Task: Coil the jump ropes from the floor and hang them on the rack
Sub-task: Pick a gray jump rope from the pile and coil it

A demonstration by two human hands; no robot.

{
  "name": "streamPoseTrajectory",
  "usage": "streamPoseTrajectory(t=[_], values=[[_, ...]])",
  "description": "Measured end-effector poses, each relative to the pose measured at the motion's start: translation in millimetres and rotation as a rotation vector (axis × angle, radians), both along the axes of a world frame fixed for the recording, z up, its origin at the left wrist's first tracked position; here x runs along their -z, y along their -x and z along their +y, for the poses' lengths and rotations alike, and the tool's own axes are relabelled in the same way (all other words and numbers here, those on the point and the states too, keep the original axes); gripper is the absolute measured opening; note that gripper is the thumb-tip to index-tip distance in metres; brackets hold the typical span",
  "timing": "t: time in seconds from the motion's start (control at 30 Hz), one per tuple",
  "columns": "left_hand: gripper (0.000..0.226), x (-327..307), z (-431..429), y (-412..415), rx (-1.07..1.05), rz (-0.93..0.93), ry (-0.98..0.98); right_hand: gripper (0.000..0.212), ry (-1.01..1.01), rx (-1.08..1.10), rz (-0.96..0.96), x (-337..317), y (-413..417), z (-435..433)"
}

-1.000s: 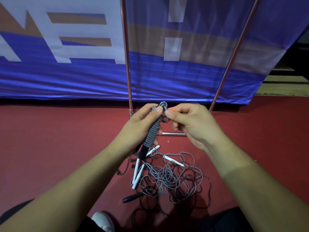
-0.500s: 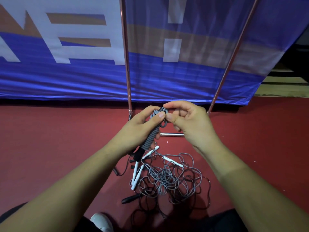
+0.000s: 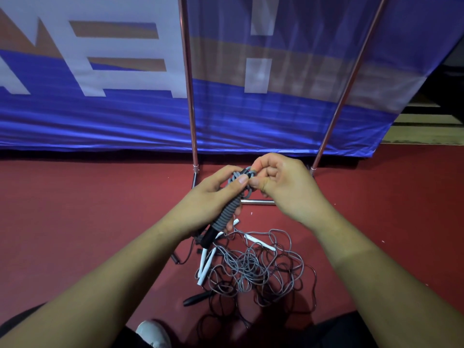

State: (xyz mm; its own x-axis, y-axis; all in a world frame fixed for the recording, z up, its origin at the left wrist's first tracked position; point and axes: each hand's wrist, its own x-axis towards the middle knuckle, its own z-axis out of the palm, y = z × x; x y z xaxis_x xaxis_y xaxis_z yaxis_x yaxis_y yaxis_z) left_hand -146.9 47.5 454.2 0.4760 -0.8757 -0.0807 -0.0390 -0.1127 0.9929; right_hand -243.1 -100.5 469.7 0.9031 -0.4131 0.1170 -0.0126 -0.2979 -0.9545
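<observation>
Both hands grip coiled rope — tangle below.

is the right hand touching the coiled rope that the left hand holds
Touching. The head view shows the right hand pinching the cord at the top of the coiled grey rope, which the left hand grips.

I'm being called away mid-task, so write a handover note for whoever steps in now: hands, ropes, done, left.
Left hand grips the wound grey rope around its handles. Right hand pinches the cord loops at its top end.
Tangled ropes lie on the floor in front of the rack.
Done: one rope nearly wound.
Left: secure its end, hang it, then coil and hang the pile.
</observation>
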Motion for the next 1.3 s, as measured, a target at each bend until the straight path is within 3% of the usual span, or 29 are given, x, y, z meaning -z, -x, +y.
streamPoseTrajectory(t=[0.23, 0.47, 0.57, 0.67, 0.73, 0.87, 1.0, 1.07, 1.13, 1.3], values=[[0.035, 2, -5, 3, -0.078, -0.031, 0.048, 0.022, 0.108, 0.134, -0.101, 5, 0, 1], [0.031, 1, 3, -4, -0.154, -0.369, 0.013, 0.018, -0.018, 0.017, -0.074, 11, 0, -6], [0.026, -5, 0, 0, -0.136, -0.267, 0.092, 0.016, 0.087, 0.070, -0.171, 19, -4, 9], [0.034, -9, 0, 0, -0.122, -0.138, 0.098, 0.017, 0.052, 0.112, -0.225, 16, -8, 18], [0.034, -10, 1, -2, -0.132, -0.156, 0.105, 0.015, -0.015, 0.103, -0.212, 10, -7, 14], [0.026, -8, 6, -8, -0.140, -0.428, -0.024, 0.007, -0.171, 0.066, -0.115, 8, -2, 3], [0.041, 1, 12, -16, -0.146, -0.898, -0.223, 0.010, -0.111, 0.109, -0.027, 12, -1, 0], [0.047, 2, 10, -14, -0.189, -1.011, -0.243, 0.015, -0.184, 0.141, -0.012, 15, -3, 2], [0.043, 0, 6, -8, -0.224, -0.939, -0.212, 0.015, -0.305, 0.140, -0.031, 16, -5, 2], [0.019, -11, -12, 4, -0.270, -0.413, 0.009, 0.016, -0.426, 0.168, -0.212, -1, -11, -12]])
